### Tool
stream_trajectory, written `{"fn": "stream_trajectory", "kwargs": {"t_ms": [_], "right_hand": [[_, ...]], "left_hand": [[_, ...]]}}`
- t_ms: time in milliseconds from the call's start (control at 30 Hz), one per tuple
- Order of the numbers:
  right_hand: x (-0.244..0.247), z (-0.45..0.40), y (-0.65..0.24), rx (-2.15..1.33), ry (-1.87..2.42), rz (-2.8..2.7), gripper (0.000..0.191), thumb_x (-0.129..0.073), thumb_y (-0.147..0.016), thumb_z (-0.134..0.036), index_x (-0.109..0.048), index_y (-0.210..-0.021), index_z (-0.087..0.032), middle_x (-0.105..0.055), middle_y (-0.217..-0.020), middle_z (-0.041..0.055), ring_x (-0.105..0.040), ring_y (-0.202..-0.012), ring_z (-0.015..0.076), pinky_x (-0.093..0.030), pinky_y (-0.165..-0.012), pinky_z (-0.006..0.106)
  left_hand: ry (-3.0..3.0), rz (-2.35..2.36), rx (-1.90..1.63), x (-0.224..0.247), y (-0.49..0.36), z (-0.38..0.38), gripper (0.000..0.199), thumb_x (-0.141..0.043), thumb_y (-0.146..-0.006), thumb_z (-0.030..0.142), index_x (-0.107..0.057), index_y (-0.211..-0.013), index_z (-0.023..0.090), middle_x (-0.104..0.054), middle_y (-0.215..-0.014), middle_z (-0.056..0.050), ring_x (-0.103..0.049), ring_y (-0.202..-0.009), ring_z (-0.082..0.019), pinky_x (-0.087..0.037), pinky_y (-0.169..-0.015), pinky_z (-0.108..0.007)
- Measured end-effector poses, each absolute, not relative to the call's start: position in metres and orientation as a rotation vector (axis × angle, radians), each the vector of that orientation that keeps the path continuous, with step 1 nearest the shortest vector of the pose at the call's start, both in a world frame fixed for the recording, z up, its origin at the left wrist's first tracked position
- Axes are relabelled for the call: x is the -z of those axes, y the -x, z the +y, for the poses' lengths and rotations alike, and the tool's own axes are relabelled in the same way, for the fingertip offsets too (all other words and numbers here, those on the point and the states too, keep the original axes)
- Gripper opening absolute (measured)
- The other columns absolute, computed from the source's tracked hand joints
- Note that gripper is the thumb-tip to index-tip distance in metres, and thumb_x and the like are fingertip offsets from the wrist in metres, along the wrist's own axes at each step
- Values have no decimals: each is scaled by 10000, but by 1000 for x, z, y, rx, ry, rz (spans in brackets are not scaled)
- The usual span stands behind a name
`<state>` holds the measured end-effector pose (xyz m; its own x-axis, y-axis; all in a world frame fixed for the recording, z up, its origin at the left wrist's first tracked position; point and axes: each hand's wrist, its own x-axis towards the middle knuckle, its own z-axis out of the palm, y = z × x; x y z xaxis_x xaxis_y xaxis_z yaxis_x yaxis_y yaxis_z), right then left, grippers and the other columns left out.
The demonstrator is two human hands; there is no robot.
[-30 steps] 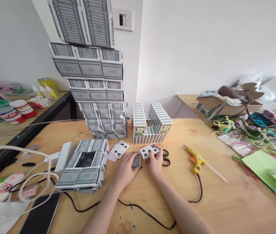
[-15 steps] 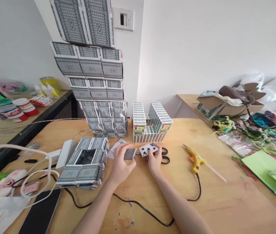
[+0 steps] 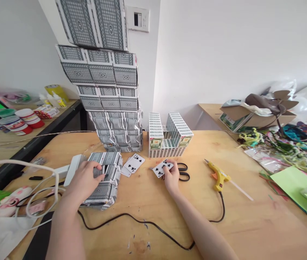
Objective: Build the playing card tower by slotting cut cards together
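My right hand (image 3: 171, 175) pinches a playing card (image 3: 158, 169), a five of clubs lying face up, over black-handled scissors (image 3: 184, 171). To the left, my left hand (image 3: 88, 177) is curled over the opening of a low box covered in grey-backed playing cards (image 3: 99, 195). A pale edge shows between its thumb and fingers, but what it grips is hidden. Between the hands, several loose playing cards (image 3: 135, 163) lie face up beside the low box.
A tall card-covered tower (image 3: 110, 101) stands behind, next to stacked card packs (image 3: 156, 133). At right lie a yellow glue gun (image 3: 217, 175) and craft scraps. Its black cord (image 3: 153, 224) crosses the front. White cable (image 3: 55, 180) and a dark tablet-like slab (image 3: 38, 238) are at left.
My left hand has moved left with its small grey card stack, from beside the right hand to over the low box, uncovering the loose cards. The right hand's card has tilted slightly.
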<state>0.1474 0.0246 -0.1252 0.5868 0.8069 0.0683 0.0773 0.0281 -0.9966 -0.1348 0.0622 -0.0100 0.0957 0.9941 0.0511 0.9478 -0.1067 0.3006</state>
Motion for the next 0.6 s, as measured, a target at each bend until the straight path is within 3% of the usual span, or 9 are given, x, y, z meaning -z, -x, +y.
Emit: {"fn": "stream_trajectory", "kwargs": {"t_ms": [200,333,500,600], "right_hand": [[121,23,-147,-722,1435,-766,233,-467,-699,-259,-456,-919,-183,-497,-591,-48,-439,-404,97,-371,-378,207],[120,23,-146,-793,1405,-739,235,-474,-693,-257,-442,-915,-185,-488,-595,-53,-417,-371,86,-348,-337,196],[125,25,-146,-706,1458,-789,245,-471,-711,-277,-469,-936,-183,-519,-594,-39,-468,-426,109,-388,-389,211],[127,25,-147,-693,1486,-804,264,-479,-719,-295,-491,-955,-177,-527,-585,-36,-472,-425,112,-386,-391,213]], "left_hand": [[-2160,2106,-588,3,128,65,113,-474,-716,307,-533,-755,220,-585,-839,-48,-572,-771,-220,-452,-694,-328],[-2056,2177,-451,-2,124,61,179,-410,-746,248,-579,-801,220,-637,-742,-52,-595,-671,-236,-460,-614,-343],[-2019,1727,-820,-5,81,49,210,-436,-765,303,-586,-889,225,-669,-853,-11,-626,-752,-171,-487,-674,-264],[-2173,1446,-725,16,43,44,229,-429,-781,273,-590,-937,223,-668,-930,-20,-626,-814,-168,-491,-724,-269]]}}
